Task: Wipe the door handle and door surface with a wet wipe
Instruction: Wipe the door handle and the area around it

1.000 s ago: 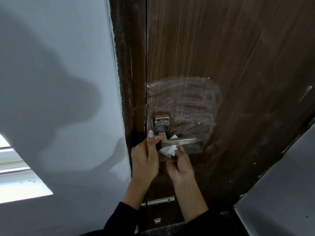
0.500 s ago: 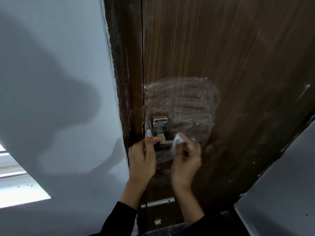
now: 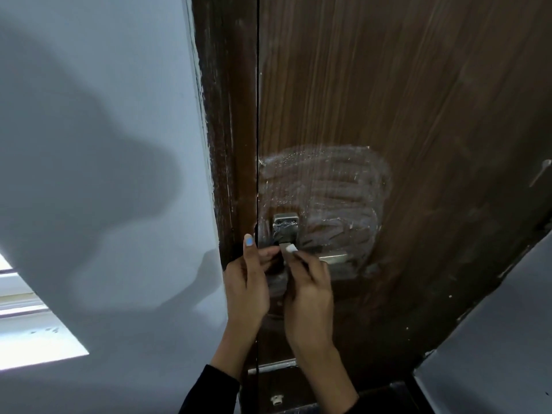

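A dark brown wooden door (image 3: 418, 100) fills the right of the head view, with a whitish wet smear (image 3: 328, 186) above and around the metal door handle (image 3: 333, 258). The handle's square plate (image 3: 286, 224) sits near the door edge. My right hand (image 3: 309, 286) pinches a small white wet wipe (image 3: 291, 248) against the lever close to the plate. My left hand (image 3: 248, 282) is beside it at the door edge, thumb up, fingertips touching the lever's inner end.
The dark door frame (image 3: 224, 115) borders a pale wall (image 3: 98, 144) on the left, with a bright window (image 3: 27, 324) at lower left. A grey wall (image 3: 493, 339) stands at lower right. A metal strip (image 3: 274, 364) crosses low on the door.
The wipe has moved from below the lever up onto it and leftward toward the plate, with my right hand following. My left hand has stayed at the door edge.
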The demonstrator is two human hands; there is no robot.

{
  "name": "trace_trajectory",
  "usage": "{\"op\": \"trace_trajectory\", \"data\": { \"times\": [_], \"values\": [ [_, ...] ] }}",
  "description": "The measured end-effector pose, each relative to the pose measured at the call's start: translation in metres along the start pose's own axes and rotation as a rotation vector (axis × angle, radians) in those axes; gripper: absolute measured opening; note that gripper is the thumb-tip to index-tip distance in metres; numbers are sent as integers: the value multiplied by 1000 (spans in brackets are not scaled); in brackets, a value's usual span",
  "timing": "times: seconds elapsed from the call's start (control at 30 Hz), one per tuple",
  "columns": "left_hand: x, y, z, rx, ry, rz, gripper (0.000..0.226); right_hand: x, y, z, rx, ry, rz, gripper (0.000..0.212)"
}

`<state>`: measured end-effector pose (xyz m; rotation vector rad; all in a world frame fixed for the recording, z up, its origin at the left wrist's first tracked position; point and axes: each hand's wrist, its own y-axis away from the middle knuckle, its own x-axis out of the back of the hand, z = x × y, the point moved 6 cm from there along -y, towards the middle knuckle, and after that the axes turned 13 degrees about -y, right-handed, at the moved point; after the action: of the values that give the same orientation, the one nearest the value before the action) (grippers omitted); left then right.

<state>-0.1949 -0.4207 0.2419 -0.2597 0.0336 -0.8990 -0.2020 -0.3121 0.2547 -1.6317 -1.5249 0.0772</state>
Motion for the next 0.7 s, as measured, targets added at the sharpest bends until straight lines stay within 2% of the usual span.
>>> {"op": "trace_trajectory", "data": {
  "times": [0.13,0.27,0.37,0.53,0.7],
  "values": [
    [-2,0,-3,16,-30,-1,68,20,-12,13,-104,60,46,41],
    [-1,-2,0,20,0,9,59,7,-15,-12,-10,144,4,34],
    [-1,-5,-2,71,57,-24,58,5,-11,-9,22,104,-21,37],
    [-2,-7,-4,91,48,-19,65,15,-16,-3,-81,45,39,37],
    [2,-10,-5,83,40,-47,62,2,-10,-15,31,-28,-105,39]
  ]
}}
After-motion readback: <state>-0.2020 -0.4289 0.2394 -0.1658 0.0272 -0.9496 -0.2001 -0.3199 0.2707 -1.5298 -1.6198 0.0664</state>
